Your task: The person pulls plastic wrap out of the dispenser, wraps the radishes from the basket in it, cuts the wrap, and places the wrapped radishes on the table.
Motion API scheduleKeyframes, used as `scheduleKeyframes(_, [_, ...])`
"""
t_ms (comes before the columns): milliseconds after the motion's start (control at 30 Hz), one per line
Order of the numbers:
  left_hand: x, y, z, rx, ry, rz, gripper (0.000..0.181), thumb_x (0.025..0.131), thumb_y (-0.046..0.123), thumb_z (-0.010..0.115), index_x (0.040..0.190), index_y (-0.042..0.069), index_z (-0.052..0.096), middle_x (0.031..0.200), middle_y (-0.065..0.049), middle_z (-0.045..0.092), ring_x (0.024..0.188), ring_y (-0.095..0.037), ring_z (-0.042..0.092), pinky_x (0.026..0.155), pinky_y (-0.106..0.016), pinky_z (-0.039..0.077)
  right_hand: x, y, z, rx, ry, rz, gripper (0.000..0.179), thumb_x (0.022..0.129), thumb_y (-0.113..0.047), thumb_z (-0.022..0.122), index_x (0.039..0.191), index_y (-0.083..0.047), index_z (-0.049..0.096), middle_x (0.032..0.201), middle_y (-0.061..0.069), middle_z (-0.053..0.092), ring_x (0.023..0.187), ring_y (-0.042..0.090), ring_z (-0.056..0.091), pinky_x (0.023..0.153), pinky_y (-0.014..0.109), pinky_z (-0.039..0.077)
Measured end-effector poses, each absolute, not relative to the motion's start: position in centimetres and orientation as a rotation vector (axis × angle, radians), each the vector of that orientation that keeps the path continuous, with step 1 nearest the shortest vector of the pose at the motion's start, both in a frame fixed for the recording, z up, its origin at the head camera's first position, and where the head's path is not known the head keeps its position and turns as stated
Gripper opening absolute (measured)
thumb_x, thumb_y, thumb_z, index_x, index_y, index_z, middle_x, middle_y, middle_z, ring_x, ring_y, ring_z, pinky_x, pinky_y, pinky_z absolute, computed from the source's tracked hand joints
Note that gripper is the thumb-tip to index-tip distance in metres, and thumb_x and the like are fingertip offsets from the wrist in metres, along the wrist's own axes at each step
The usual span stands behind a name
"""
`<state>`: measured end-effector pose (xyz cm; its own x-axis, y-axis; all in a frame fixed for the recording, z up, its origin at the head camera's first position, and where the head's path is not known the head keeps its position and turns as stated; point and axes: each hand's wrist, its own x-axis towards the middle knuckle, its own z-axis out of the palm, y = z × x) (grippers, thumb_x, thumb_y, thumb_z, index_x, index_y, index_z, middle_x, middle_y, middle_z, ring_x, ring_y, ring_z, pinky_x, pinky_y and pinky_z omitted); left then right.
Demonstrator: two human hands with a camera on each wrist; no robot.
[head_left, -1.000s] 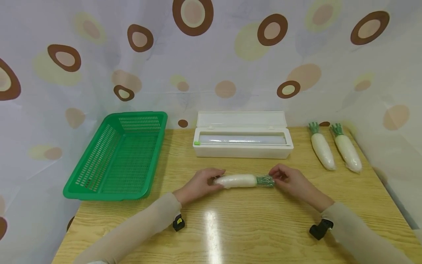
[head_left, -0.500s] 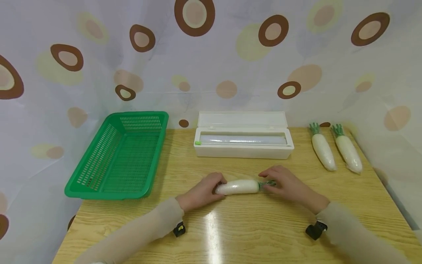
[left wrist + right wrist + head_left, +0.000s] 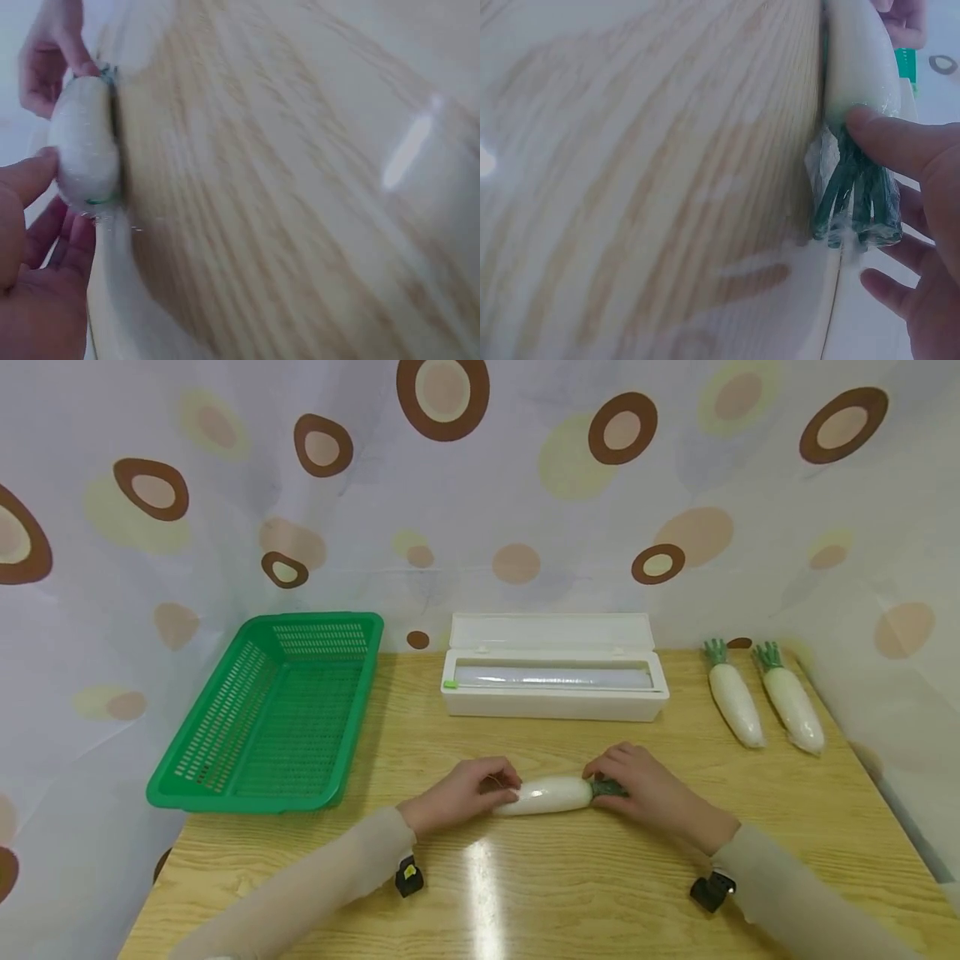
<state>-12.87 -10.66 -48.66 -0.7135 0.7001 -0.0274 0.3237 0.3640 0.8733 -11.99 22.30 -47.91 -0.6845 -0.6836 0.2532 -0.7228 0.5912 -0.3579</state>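
Note:
A white radish (image 3: 555, 795) with short green stalks lies crosswise on the wooden table, wrapped in clear film. My left hand (image 3: 463, 792) holds its tapered end between thumb and fingers. At the stalk end, my right hand (image 3: 647, 787) grips the neck; in the right wrist view the thumb presses where the white body meets the green stalks (image 3: 859, 187), and film bunches around them. In the left wrist view the film-covered radish (image 3: 86, 139) shows its rounded end, with loose film sticking out below it. The far fingers of both hands are partly hidden.
Behind the radish stands a white cling film box (image 3: 555, 706), lid up, with its roll (image 3: 555, 677) inside. A green plastic basket (image 3: 348, 727) sits at the left. Two more radishes (image 3: 737, 706) (image 3: 792, 710) lie at the right, near the patterned curtain (image 3: 480, 502).
The radish has come slightly nearer to me. My right hand has moved left, from the stalk tips to the neck, and my left fingers have shifted further over the tapered end.

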Motion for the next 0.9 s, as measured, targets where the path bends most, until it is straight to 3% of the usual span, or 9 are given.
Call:
scheduleKeyframes(133, [-12.9, -10.5, -48.1, 0.843, 2.219, 1.244, 0.037, 0.099, 0.02, 0.074, 0.133, 0.007, 0.068, 0.116, -0.002, 0.071, 0.102, -0.007, 0.064, 0.092, -0.024, 0.054, -11.8, 22.1, -47.8, 1.18, -2.68, 0.635, 0.037, 0.082, -0.019, 0.089, 0.114, -0.014, 0.071, 0.109, 0.001, 0.069, 0.108, 0.029, 0.061, 0.093, 0.055, 0.048])
scheduleKeyframes(300, [-12.2, -10.0, -47.7, 0.786, 2.237, 1.232, 0.037, 0.096, 0.019, 0.078, 0.129, 0.004, 0.072, 0.109, -0.003, 0.072, 0.094, -0.005, 0.064, 0.086, -0.023, 0.055, -11.5, 22.1, -47.9, 1.074, -2.584, 0.565, 0.051, 0.075, -0.02, 0.093, 0.117, -0.006, 0.067, 0.116, 0.014, 0.063, 0.115, 0.039, 0.056, 0.101, 0.06, 0.04])
scheduleKeyframes(433, [-11.6, -9.5, -48.0, 0.735, 2.259, 1.241, 0.038, 0.095, 0.02, 0.08, 0.127, 0.003, 0.072, 0.107, -0.003, 0.072, 0.092, -0.005, 0.064, 0.085, -0.022, 0.054, -10.9, 22.4, -48.1, 0.957, -2.556, 0.587, 0.041, 0.074, -0.019, 0.093, 0.103, -0.007, 0.067, 0.1, 0.005, 0.064, 0.095, 0.026, 0.056, 0.088, 0.049, 0.044])
scheduleKeyframes(533, [-11.1, -9.2, -48.1, 0.698, 2.26, 1.261, 0.043, 0.094, 0.02, 0.081, 0.131, 0.002, 0.069, 0.105, -0.002, 0.071, 0.091, -0.005, 0.063, 0.083, -0.022, 0.055, -10.2, 22.4, -48.2, 0.905, -2.669, 0.681, 0.019, 0.083, -0.021, 0.088, 0.093, -0.016, 0.072, 0.086, -0.01, 0.063, 0.081, 0.012, 0.053, 0.076, 0.037, 0.046])
scheduleKeyframes(633, [-10.6, -8.8, -48.1, 0.682, 2.267, 1.276, 0.053, 0.093, 0.021, 0.082, 0.14, 0.004, 0.063, 0.107, -0.002, 0.071, 0.09, -0.004, 0.063, 0.082, -0.021, 0.055, -9.4, 22.2, -48.4, 0.85, -2.823, 0.822, 0.005, 0.093, -0.026, 0.081, 0.092, -0.023, 0.077, 0.085, -0.017, 0.063, 0.079, 0.002, 0.053, 0.071, 0.03, 0.049])
scheduleKeyframes(733, [-10.2, -8.4, -48.1, 0.688, 2.278, 1.283, 0.058, 0.092, 0.021, 0.082, 0.144, 0.006, 0.061, 0.11, -0.001, 0.071, 0.088, -0.003, 0.063, 0.081, -0.021, 0.056, -8.8, 21.8, -48.3, 0.784, -2.881, 0.918, 0.008, 0.096, -0.027, 0.078, 0.099, -0.02, 0.08, 0.088, -0.017, 0.063, 0.081, 0.0, 0.055, 0.07, 0.027, 0.052])
scheduleKeyframes(900, [-9.4, -7.6, -48.3, 0.672, 2.257, 1.315, 0.051, 0.092, 0.023, 0.083, 0.135, 0.002, 0.068, 0.104, 0.0, 0.074, 0.085, -0.002, 0.065, 0.078, -0.02, 0.056, -8.5, 21.2, -48.0, 0.73, -2.901, 0.956, 0.021, 0.096, -0.027, 0.077, 0.11, -0.011, 0.079, 0.084, -0.016, 0.064, 0.076, 0.0, 0.052, 0.066, 0.026, 0.049])
